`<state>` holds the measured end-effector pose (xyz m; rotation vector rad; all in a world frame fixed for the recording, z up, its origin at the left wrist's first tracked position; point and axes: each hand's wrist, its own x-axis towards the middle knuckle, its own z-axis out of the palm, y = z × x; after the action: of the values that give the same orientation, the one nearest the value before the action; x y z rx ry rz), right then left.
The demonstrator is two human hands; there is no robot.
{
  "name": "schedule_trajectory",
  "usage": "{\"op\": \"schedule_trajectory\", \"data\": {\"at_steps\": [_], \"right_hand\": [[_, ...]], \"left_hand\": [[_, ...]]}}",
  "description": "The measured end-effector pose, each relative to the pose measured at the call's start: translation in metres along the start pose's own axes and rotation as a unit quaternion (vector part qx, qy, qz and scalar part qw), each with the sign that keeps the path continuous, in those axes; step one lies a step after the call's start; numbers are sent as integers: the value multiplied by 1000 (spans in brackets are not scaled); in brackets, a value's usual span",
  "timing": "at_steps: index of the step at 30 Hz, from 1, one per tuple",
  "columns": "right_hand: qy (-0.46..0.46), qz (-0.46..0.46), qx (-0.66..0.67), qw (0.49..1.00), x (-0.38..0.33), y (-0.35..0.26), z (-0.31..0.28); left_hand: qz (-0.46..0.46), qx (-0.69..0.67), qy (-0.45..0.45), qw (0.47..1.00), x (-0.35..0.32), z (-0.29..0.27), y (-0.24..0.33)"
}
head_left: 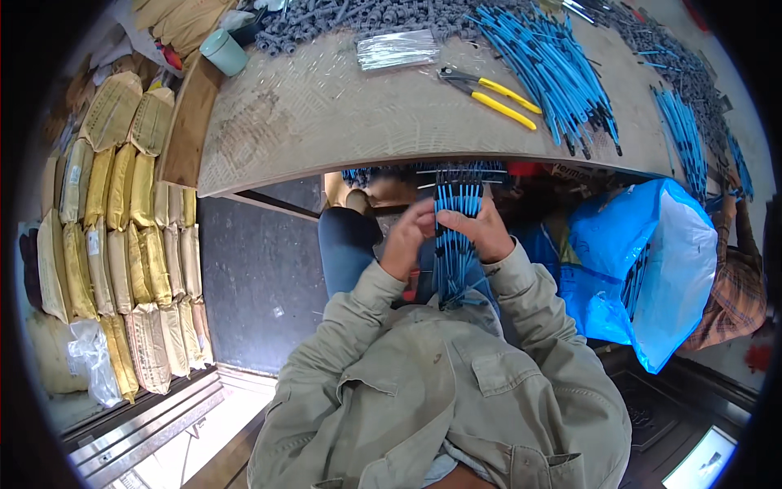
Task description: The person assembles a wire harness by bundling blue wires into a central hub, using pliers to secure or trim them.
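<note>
While your left hand [407,238] pinches the blue cable bundle [454,236] and your right hand [487,232] clasps it from the right, the bundle stands upright over your lap, just near of the table [326,122]. Far right lie yellow pliers [493,94].

Bundle of bright blue thin cables with black tips [454,236], near centre. Same blue on loose cable pile [547,65], far right of pale speckled tabletop [326,114]. Yellow-handled grey metal pliers [489,91] at far centre. Mint-green cup [224,51], far left. Mustard and tan sacks [122,236] left. Glossy blue plastic bag [643,269] right. Olive-grey jacket [440,391] near. Brown plaid sleeve [737,285], right edge.
</note>
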<state>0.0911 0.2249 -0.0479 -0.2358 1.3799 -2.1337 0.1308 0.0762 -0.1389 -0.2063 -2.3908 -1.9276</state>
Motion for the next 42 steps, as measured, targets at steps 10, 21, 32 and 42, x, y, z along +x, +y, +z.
{"op": "schedule_trajectory", "data": {"at_steps": [10, 21, 32, 42], "right_hand": [[-49, -56, -34, 997, 7, -3, 16], [26, 38, -28, 999, 23, -13, 3], [-1, 95, 1, 995, 13, -4, -3], [-30, 41, -55, 997, 21, -18, 0]], "left_hand": [[-38, -205, 90, 974, 34, -50, 92], [-57, -71, 28, 995, 75, -91, 110], [-62, 539, 349, 765, 278, -247, 22], [-113, -49, -26, 992, 126, -172, 104]]}}
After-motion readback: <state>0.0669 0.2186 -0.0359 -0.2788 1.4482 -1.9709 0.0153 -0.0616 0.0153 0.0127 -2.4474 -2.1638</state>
